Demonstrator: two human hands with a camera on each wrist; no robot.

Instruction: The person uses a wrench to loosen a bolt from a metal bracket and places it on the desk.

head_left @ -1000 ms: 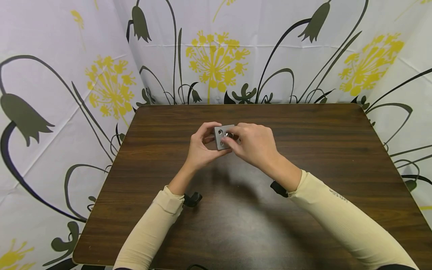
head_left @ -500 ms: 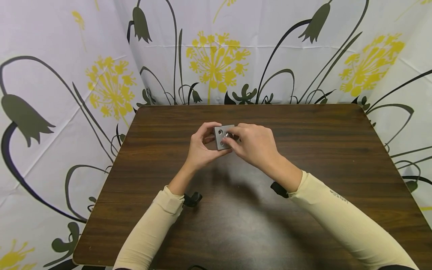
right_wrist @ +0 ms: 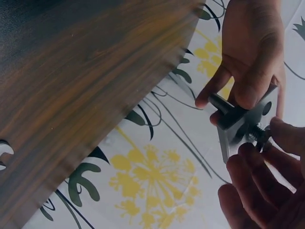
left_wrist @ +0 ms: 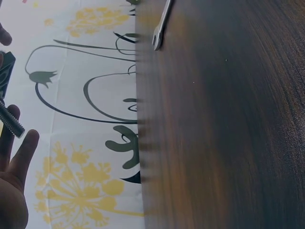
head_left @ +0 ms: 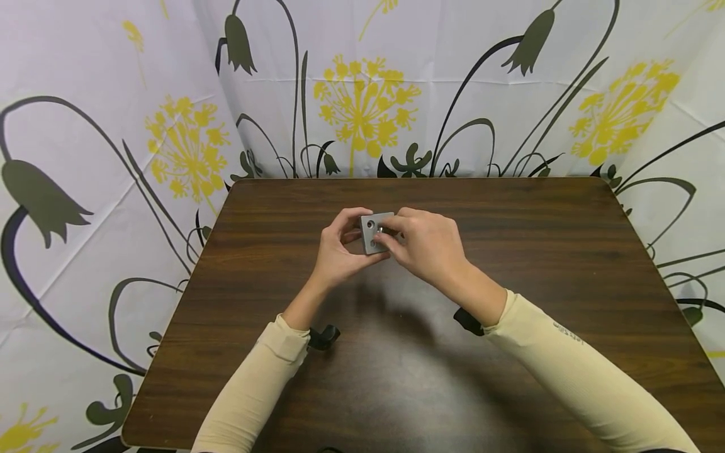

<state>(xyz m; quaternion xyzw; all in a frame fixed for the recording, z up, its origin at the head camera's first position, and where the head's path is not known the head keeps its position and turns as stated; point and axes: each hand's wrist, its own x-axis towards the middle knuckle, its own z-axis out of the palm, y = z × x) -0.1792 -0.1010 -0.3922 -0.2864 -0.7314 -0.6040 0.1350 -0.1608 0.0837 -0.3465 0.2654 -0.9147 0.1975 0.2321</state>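
Pinching a small bolt [right_wrist: 259,132] between thumb and fingers of the right hand [head_left: 427,242], at the face of a grey plate [head_left: 367,236]. Cannot tell how deep in the hole. Clamping the plate's edges with the curled left hand [head_left: 334,251], thumb below, fingers above.

Compared with half a second ago: less bright metal in sight between the right fingertips. Otherwise much the same grip on both sides, at nearly the same spot over the surface [head_left: 538,264].

On the plate's face, at least two round holes, one of them near the upper left corner. Out the back, in the left wrist view, a threaded rod [left_wrist: 12,123].

Held up clear of the surface, nearer the far edge than the near one, about midway between left and right edges.

Farther out: black wrist mounts [head_left: 325,338] and cream sleeves [head_left: 589,368]. On the right sleeve, dark lettering, apparently "letsslim", upside down. In both wrist views, seen against the surface, a wrench [left_wrist: 162,28], cut off by the frame; cannot place along the edges. Beyond the far edge, white flowered cloth [head_left: 351,31].
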